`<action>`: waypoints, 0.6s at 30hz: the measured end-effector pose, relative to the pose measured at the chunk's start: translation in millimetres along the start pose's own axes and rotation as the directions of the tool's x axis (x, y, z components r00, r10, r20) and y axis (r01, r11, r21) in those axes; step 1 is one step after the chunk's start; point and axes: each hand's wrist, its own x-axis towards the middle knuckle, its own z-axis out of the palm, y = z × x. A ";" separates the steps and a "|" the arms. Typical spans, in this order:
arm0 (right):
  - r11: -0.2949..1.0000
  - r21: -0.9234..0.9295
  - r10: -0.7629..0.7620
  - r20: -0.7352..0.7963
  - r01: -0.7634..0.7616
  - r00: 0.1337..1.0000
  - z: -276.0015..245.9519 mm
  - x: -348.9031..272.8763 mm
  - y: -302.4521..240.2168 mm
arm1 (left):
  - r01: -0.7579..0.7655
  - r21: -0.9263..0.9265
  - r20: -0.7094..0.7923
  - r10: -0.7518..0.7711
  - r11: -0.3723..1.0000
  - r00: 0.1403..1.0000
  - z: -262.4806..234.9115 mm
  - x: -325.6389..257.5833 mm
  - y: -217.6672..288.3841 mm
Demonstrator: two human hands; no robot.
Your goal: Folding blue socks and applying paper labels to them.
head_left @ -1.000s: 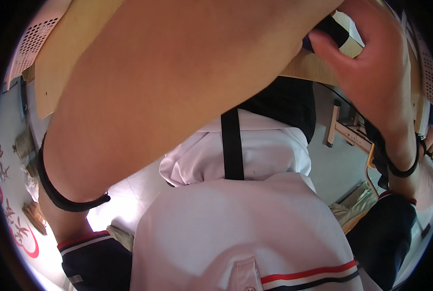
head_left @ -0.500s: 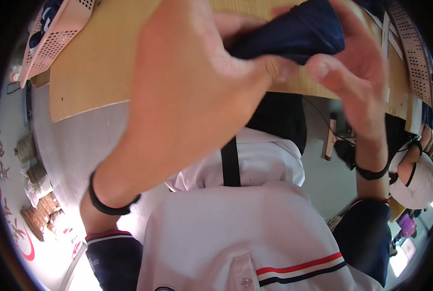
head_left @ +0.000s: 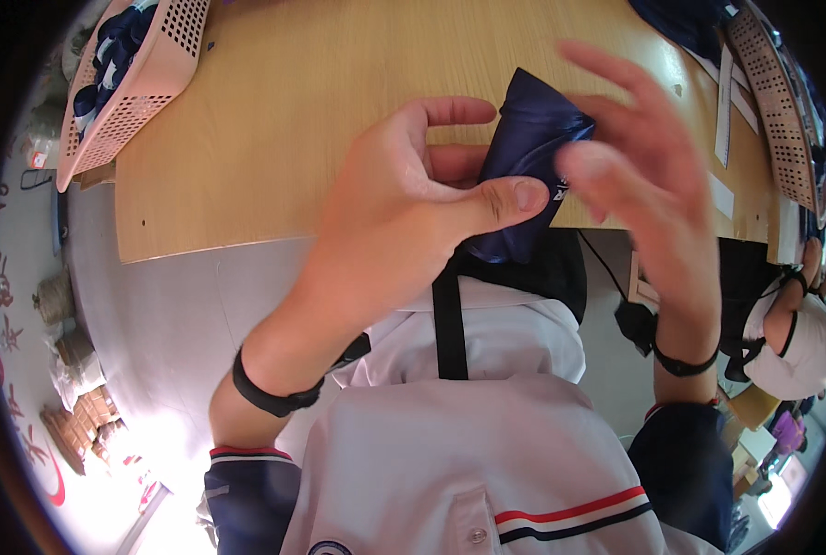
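Over the near edge of the worktop (head_left: pixel 274 120), with fingers of the left hand (head_left: pixel 381 203) clamped on it and those of the right hand (head_left: pixel 658 180) apart, the navy cloth piece (head_left: pixel 531 143) should stay straightest under a steady left thumb (head_left: pixel 515 199).

The surface (head_left: pixel 274 139) is a light wooden tabletop with fine grain, its front edge bending with the lens and a small dark hole (head_left: pixel 143 222) near the front left corner. A pink perforated basket (head_left: pixel 145 116) stands at the left edge, seeming to reach past it. Just beside this basket lies a tiny dark blue scrap (head_left: pixel 211 45). At the far right is a heap of navy fabric (head_left: pixel 681 23). Near it, a narrow ruler-like white strip (head_left: pixel 725 111) lies lengthwise, with a white piece of paper (head_left: pixel 721 197) closer to the front. Another perforated basket (head_left: pixel 783 120) stands along the right edge.
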 end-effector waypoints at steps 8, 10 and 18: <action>0.359 -0.934 -0.289 -0.115 -0.004 0.951 -63.8 -47.9 69.3 | -0.203 -0.385 -0.041 0.204 0.900 0.978 -14.0 14.3 -28.3; 0.450 -0.893 -0.268 -0.130 0.004 0.954 -50.0 -60.3 68.7 | -0.204 -0.422 -0.035 0.208 0.884 0.977 -23.0 18.4 -30.7; 0.579 -0.801 -0.541 -0.238 0.153 0.806 -66.9 -82.3 64.3 | -0.266 -0.389 0.009 0.292 0.882 0.956 -22.8 17.9 -23.0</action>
